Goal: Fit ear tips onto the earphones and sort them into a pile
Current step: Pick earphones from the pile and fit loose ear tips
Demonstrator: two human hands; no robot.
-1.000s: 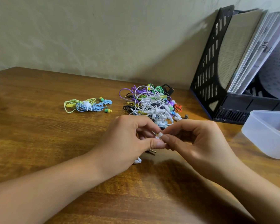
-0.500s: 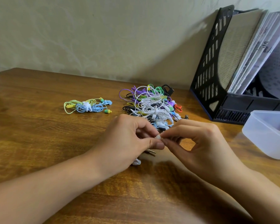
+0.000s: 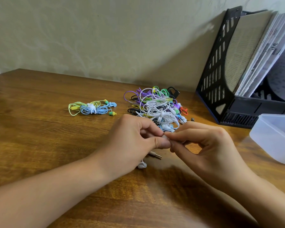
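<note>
a brown wooden desk [image 3: 39,132] with a glossy, streaked grain runs up to a pale wall [image 3: 105,38] that carries a faint swirling pattern. the left hand [image 3: 130,142] and the right hand [image 3: 209,145] meet over the middle of the desk, fingertips touching; both have thumb and forefinger curled and pinching a small pale piece between them, most likely an ear tip going onto an earbud, though it is almost wholly hidden. under the left hand a white earbud [image 3: 142,165] and a metal jack plug [image 3: 155,155] poke out, close above the wood. just behind the hands lies a tangled heap of earphones [image 3: 156,107] in white, purple, green, black and orange. well to its left, apart, sits a small pile of earphones [image 3: 90,108] in yellow and light blue, coiled and tied. at the right, against the wall, stands a black slotted file holder [image 3: 215,76] full of papers and booklets [image 3: 262,51]. in front of it, at the frame's edge, rests a translucent plastic container [image 3: 270,137].
</note>
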